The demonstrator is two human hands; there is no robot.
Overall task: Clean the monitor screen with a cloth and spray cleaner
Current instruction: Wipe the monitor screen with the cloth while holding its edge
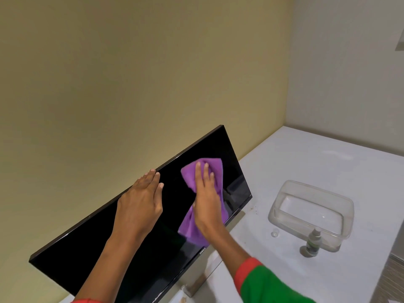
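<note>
A black monitor (91, 248) stands tilted on the white counter, its screen dark. My right hand (206, 200) presses a purple cloth (215, 173) flat against the right part of the screen, fingers straight. My left hand (140, 200) rests flat on the monitor's top edge near the middle, its fingers straight and reaching over the rim. A small spray bottle (313, 240) with a grey nozzle stands on the counter to the right of the monitor.
A clear plastic tub (284, 193) sits on the white counter (306, 154) behind the spray bottle. A small clear cap (274, 233) lies left of the bottle. The monitor's silver stand (213, 270) shows below the screen. Walls close in behind and at right.
</note>
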